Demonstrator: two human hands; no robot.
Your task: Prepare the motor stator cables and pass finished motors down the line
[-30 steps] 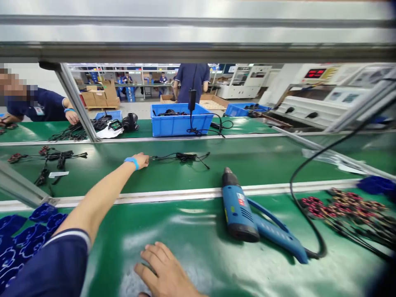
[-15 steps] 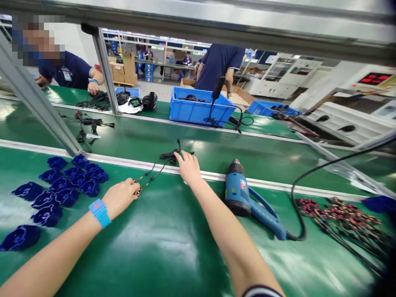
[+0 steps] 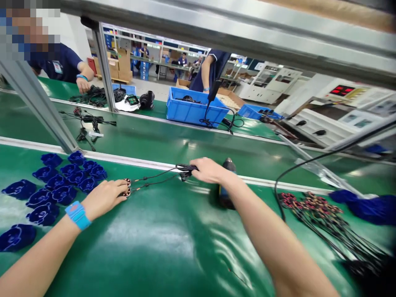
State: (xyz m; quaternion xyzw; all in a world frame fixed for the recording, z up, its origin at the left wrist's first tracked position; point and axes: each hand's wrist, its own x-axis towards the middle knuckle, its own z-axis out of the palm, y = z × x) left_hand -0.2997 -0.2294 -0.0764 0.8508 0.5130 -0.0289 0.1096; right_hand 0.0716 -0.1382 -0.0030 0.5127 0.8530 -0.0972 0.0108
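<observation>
In the head view my left hand (image 3: 103, 200), wearing a light-blue wrist strap (image 3: 78, 215), pinches two small round coils (image 3: 127, 187) with copper-coloured segments. Two thin black wires (image 3: 161, 175) stretch from the coils to a folded black cable bundle (image 3: 185, 170). My right hand (image 3: 207, 170) is closed around that bundle, just above the front bench near the pale rail. Its fingertips are partly hidden. Several dark-blue plastic housings (image 3: 64, 194) lie left of my left hand. Behind my right forearm a blue heat gun (image 3: 229, 165) is mostly covered.
At right lies a pile of coils with black wires (image 3: 321, 210), near a dark-blue heap (image 3: 371, 208). Beyond the rail are cable bundles (image 3: 89, 121) and a metal post (image 3: 51, 107). A blue bin (image 3: 194, 111) stands farther back. A co-worker's hand (image 3: 83, 84) touches black cables.
My right hand has closed on the cable bundle and drawn it right and toward me, off the far strip. The wires are stretched out; my left hand has shifted slightly left with the coils.
</observation>
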